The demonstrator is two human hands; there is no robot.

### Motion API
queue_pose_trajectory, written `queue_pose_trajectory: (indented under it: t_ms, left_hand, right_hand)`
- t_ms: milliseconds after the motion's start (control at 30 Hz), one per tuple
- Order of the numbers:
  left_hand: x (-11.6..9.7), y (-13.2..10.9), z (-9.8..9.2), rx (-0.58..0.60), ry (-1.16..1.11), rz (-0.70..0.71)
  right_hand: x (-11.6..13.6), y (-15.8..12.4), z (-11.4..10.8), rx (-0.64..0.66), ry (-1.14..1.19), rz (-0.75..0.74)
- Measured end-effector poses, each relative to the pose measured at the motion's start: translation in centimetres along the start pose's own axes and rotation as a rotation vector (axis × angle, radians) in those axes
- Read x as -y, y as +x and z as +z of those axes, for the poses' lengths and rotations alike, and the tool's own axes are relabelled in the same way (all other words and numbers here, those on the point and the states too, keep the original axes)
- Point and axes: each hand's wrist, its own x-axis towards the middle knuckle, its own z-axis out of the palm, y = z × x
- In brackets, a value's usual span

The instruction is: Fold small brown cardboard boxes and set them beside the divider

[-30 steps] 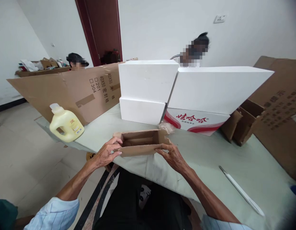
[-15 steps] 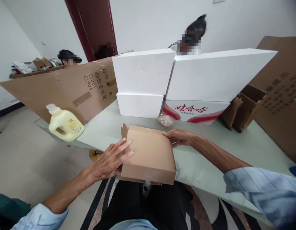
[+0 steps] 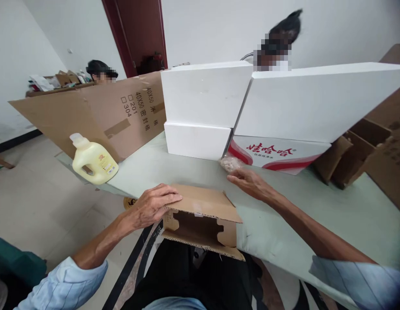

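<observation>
A small brown cardboard box (image 3: 201, 219) lies on its side at the near edge of the table (image 3: 316, 202), its open end with tab flaps facing me. My left hand (image 3: 154, 206) rests on the box's top left corner, fingers curled over the edge and holding it. My right hand (image 3: 250, 183) reaches forward over the table, fingers stretched out, its tips next to a small clear bag of brownish bits (image 3: 230, 162).
White foam boxes (image 3: 204, 107) and a red-printed carton (image 3: 274, 153) stand behind. A yellow bottle (image 3: 93, 159) sits at the table's left corner before a leaning cardboard sheet (image 3: 99, 116). Open brown boxes (image 3: 351, 153) are on the right. Two people sit behind.
The box has been turned so its open end faces me. My right hand has left the box and moved forward to the small bag. The left hand stays on the box.
</observation>
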Motion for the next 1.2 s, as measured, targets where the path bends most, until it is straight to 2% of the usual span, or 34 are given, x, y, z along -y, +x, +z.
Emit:
queue_pose_trajectory:
  t_ms: [67,133,233,333,433,500,600,700,900,1200]
  left_hand:
    - [0.2,1.1,-0.8,0.014,-0.054,-0.038]
    - [0.4,2.2,-1.3,0.029,-0.079,-0.086]
    - [0.8,3.6,-1.8,0.048,-0.139,-0.179]
    - [0.9,3.8,-2.3,0.050,-0.232,-0.274]
    - [0.8,2.6,-2.1,0.067,-0.255,-0.247]
    - [0.5,1.6,-1.5,0.064,-0.172,-0.208]
    - [0.2,0.8,-0.2,0.010,-0.006,-0.241]
    - [0.2,1.1,0.6,-0.035,0.044,-0.251]
    - [1.0,2.0,0.8,-0.027,0.051,-0.174]
    - [1.5,2.6,1.1,0.008,0.092,-0.194]
  right_hand:
    - [3.3,-1.2,-0.5,-0.039,0.012,-0.132]
    - [6.1,-2.6,-0.1,0.039,0.020,-0.264]
    - [7.9,-3.5,1.6,0.073,-0.118,-0.407]
    - [7.2,-2.4,3.2,-0.002,-0.272,-0.436]
    - [6.2,-0.8,3.6,-0.019,-0.312,-0.386]
    - [6.0,-0.1,3.4,-0.025,-0.306,-0.348]
    - [6.3,0.4,3.1,-0.010,-0.317,-0.336]
    - [6.8,0.8,2.9,0.042,-0.339,-0.367]
    - [6.7,1.8,2.3,0.096,-0.325,-0.387]
    - [6.8,2.3,2.0,0.153,-0.209,-0.420]
